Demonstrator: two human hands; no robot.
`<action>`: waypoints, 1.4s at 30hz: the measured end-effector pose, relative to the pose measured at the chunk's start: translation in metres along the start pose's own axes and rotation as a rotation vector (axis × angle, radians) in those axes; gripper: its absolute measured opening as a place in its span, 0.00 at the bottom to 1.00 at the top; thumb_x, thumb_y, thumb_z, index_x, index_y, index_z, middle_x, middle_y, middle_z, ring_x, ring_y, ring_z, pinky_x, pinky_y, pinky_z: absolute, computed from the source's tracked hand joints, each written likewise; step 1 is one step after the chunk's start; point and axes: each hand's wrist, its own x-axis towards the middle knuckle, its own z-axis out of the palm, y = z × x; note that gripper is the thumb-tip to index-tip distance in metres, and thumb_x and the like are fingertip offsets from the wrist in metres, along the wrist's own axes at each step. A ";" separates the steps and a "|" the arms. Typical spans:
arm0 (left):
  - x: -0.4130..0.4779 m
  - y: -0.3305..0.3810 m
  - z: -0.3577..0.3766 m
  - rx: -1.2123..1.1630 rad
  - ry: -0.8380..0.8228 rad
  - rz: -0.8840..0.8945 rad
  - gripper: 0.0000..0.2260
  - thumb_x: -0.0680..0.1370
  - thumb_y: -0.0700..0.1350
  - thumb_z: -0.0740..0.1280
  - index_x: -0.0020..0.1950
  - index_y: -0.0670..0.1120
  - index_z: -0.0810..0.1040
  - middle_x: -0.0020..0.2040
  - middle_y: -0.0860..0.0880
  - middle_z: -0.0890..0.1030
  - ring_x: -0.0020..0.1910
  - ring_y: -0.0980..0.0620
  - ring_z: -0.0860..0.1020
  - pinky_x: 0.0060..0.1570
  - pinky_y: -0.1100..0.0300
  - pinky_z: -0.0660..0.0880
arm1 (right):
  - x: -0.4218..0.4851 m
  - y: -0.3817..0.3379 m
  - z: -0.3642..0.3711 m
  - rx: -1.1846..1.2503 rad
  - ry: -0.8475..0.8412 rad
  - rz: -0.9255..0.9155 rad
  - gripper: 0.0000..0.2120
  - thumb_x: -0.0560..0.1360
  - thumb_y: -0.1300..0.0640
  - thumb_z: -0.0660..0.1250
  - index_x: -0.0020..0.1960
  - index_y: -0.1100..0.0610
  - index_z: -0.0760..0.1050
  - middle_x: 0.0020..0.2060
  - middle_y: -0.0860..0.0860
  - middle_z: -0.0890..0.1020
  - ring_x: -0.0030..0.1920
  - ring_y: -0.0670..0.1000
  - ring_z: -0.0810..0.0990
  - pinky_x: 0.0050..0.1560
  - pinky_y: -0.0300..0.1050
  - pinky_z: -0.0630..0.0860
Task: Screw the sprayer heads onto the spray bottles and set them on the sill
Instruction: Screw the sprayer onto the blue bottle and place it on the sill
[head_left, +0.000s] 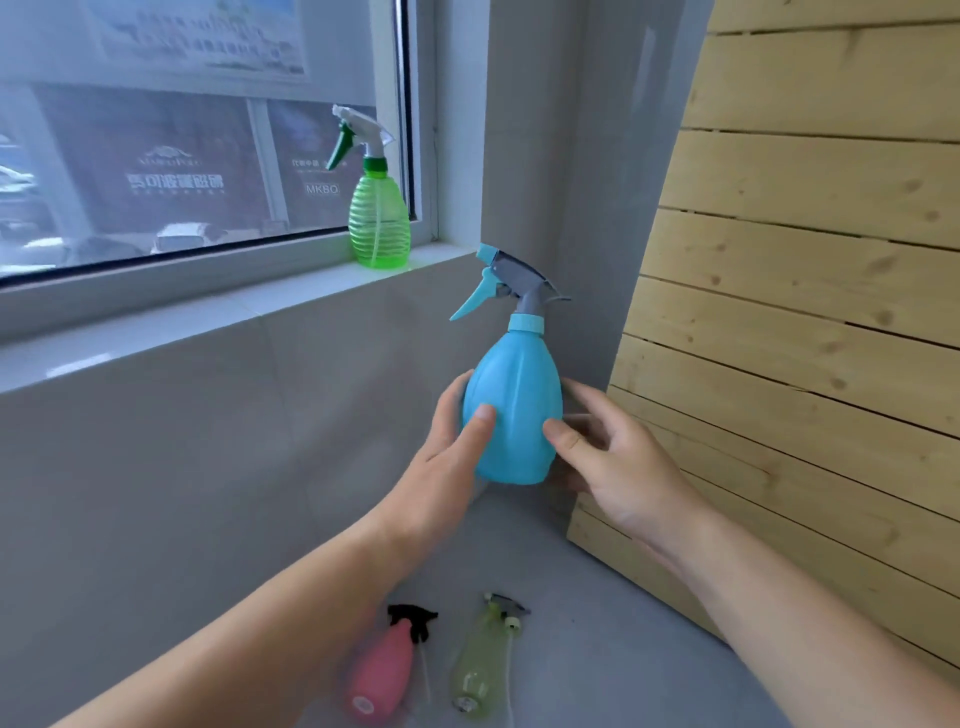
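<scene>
I hold a blue spray bottle (511, 410) upright in the air below the sill, its grey and blue sprayer head (511, 283) seated on its neck. My left hand (447, 452) grips its left side, thumb on the front. My right hand (618, 457) curls around its right side. A green spray bottle (380, 221) with a white and green head stands on the white window sill (208, 317) near the right corner. On the grey floor below lie a pink bottle (382, 675) with a black sprayer head (413, 618) by its neck, and a pale yellow-green bottle (480, 665) with a grey head (506, 608) by its neck.
A wooden slatted panel (810, 312) leans close on the right. The grey wall (208, 467) runs under the sill, and a grey wall corner (535, 156) rises right of the window. The window glass (182, 156) is behind the sill.
</scene>
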 end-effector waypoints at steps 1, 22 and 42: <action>0.004 0.005 -0.010 0.036 0.028 0.021 0.18 0.87 0.47 0.57 0.77 0.55 0.63 0.68 0.56 0.77 0.51 0.74 0.79 0.46 0.78 0.75 | 0.010 -0.005 0.006 -0.003 0.005 -0.021 0.20 0.78 0.54 0.67 0.68 0.41 0.73 0.54 0.51 0.84 0.55 0.51 0.84 0.56 0.56 0.82; 0.119 0.122 -0.202 0.522 0.536 0.073 0.26 0.81 0.42 0.70 0.78 0.50 0.68 0.61 0.40 0.84 0.57 0.41 0.84 0.61 0.45 0.80 | 0.223 -0.098 0.178 -0.065 -0.163 -0.282 0.26 0.80 0.58 0.62 0.75 0.44 0.64 0.67 0.49 0.77 0.62 0.52 0.79 0.64 0.55 0.77; 0.133 0.105 -0.219 0.523 0.610 0.021 0.32 0.79 0.49 0.72 0.80 0.52 0.65 0.69 0.42 0.80 0.64 0.43 0.81 0.66 0.44 0.78 | 0.239 -0.088 0.187 -0.199 -0.145 -0.280 0.31 0.80 0.57 0.64 0.78 0.43 0.57 0.73 0.51 0.71 0.69 0.52 0.73 0.69 0.52 0.72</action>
